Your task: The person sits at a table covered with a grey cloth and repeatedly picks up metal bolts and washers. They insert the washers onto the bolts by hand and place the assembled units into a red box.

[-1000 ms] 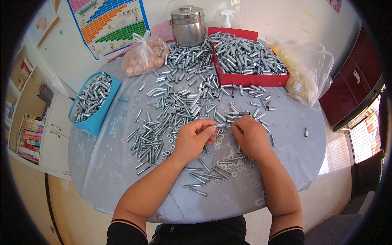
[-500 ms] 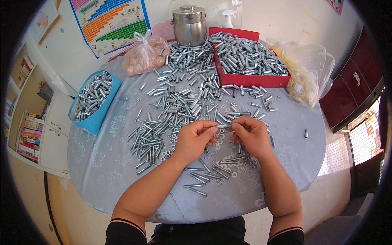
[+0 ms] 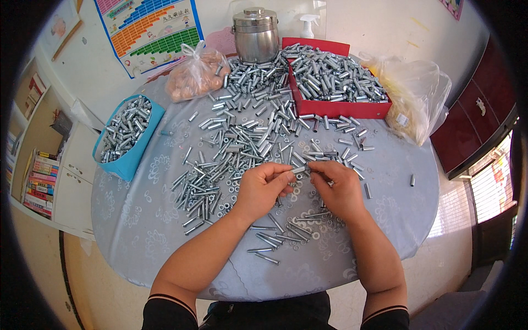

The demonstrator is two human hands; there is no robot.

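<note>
Over the middle of the table, my left hand [image 3: 264, 186] pinches a silver expansion bolt [image 3: 298, 170] between thumb and fingers. Its free end points to the right, where the fingertips of my right hand [image 3: 336, 187] close round it. A small shiny piece [image 3: 331, 183] shows against the right hand's fingers; its kind is too small to tell. Under and around both hands lie loose long bolts [image 3: 267, 239], flat washers [image 3: 316, 235] and nuts. A dense heap of bolts and metal sleeves [image 3: 236, 148] spreads just beyond the left hand.
A red box [image 3: 344, 110] heaped with assembled metal bolts stands at the back right, beside a clear plastic bag [image 3: 412, 104]. At the left is a blue bin [image 3: 124, 165] of metal parts. A tied bag [image 3: 195, 77] and a steel pot [image 3: 256, 36] stand at the back.
My right hand has turned and its fingers have shifted slightly left at the bolt's end. My left hand holds the bolt in nearly the same place.
</note>
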